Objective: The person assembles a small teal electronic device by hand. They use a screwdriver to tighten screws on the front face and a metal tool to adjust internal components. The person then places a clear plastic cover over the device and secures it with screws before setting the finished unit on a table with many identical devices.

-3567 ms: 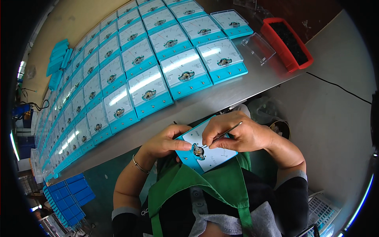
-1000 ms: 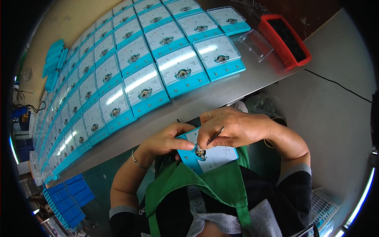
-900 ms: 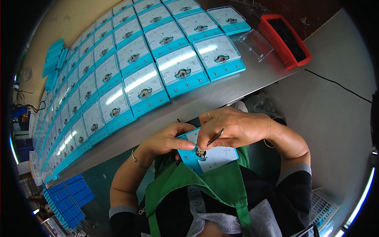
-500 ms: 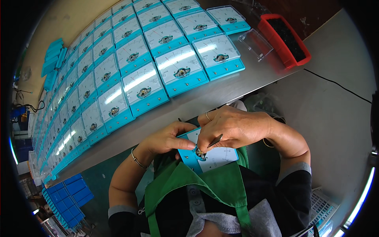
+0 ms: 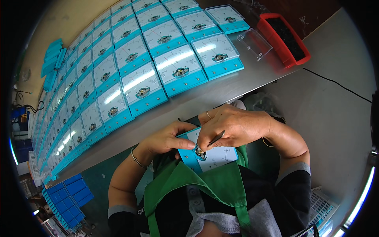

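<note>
Bench: grey metal worktable (image 5: 221, 94) stretches away from me, covered in curved rows of finished turquoise panel meters with white dial faces (image 5: 138, 85); a red plastic bin (image 5: 283, 39) and a clear plastic cover (image 5: 254, 42) sit at its far right end, and blue plastic trays (image 5: 67, 195) are stacked low to my left.

Change: set against half a second ago, almost nothing has moved; my hands and the meter sit in the same spot, and the tool tip has stayed on the meter's centre.

Meter: the turquoise meter with its white scale plate (image 5: 211, 155) is off the table, held over my green apron (image 5: 205, 185) close to my chest. Its long axis runs from lower left to upper right, the face turned up at me, the blue base edge toward my left hand.

Left hand: my left hand (image 5: 169, 140) comes in from the lower left, wrist bent, fingers curled, gripping the meter's left edge with the thumb on top.

Right hand: my right hand (image 5: 233, 126) arches over the meter's top from the right, fingers pinched narrow around a thin dark metal tool (image 5: 215, 139) that slants down-left onto the small metal movement (image 5: 200, 151) at the centre.
</note>
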